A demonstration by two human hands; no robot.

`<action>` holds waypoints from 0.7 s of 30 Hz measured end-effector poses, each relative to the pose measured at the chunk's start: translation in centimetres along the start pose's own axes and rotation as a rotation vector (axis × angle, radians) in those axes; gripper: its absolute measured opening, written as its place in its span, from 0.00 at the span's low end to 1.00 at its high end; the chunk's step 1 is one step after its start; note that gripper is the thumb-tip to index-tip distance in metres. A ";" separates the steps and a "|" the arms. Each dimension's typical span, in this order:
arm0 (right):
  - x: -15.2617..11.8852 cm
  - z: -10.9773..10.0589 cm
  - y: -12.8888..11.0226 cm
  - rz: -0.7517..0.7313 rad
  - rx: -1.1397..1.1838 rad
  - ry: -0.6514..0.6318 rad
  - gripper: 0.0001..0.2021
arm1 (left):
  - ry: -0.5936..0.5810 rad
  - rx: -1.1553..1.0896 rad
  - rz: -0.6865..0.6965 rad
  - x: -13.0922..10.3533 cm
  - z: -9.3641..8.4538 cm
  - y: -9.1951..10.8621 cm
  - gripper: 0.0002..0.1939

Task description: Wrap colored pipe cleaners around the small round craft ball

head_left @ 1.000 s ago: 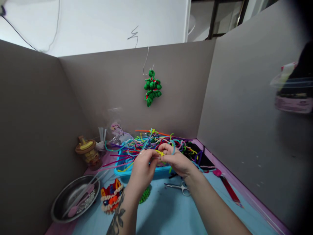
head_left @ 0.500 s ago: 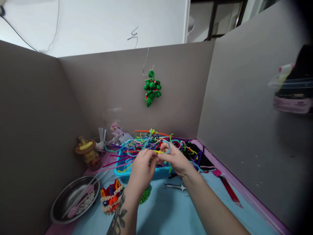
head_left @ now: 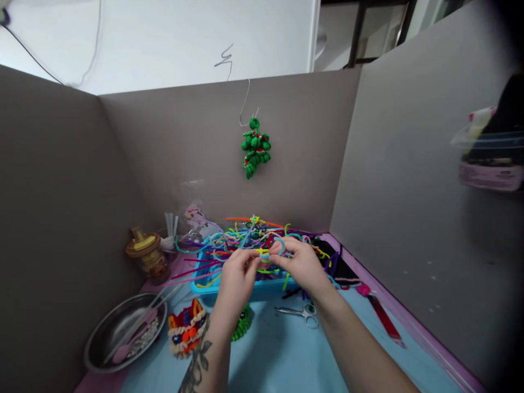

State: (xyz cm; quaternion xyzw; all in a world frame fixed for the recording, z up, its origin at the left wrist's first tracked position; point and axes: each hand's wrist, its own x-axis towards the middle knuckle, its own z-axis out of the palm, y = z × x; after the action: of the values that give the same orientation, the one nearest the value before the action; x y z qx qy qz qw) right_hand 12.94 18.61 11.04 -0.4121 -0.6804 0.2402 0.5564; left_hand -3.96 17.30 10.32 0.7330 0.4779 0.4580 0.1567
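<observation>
In front of the tray's near side, my left hand (head_left: 237, 275) and my right hand (head_left: 303, 267) face each other. Thumb and fingers of each pinch a light blue pipe cleaner (head_left: 265, 256), which spans the small gap between them and curls up by the right fingers. Something yellow shows just above that span; whether it is held too I cannot tell. Behind and below the hands lies a blue tray (head_left: 227, 288) heaped with tangled pipe cleaners (head_left: 241, 237) of many colours. A green fuzzy piece (head_left: 243, 326) with a dark eye-like spot is partly hidden by my left forearm.
Scissors (head_left: 301, 313) lie beside my right forearm. A coiled red, orange and beige piece (head_left: 187, 332) sits left, near a metal bowl (head_left: 95, 341) holding pink-ended tools. A lidded jar (head_left: 149, 256) stands behind. A green ornament (head_left: 256, 146) hangs on the grey back panel (head_left: 184, 136).
My hands have drawn slightly apart, the right one shifting rightward. The light blue strand now shows between the fingertips, and more of the scissors and green piece is visible.
</observation>
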 end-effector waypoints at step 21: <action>0.2 -1.5 -0.5 0.122 0.079 -0.116 0.11 | -0.029 -0.368 -0.211 0.2 0.5 0.3 0.09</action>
State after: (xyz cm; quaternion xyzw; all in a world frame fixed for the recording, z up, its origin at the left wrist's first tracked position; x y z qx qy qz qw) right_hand 14.22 18.28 11.97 -0.4158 -0.6752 0.3237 0.5162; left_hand -3.39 17.40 10.34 0.6443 0.4580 0.5082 0.3419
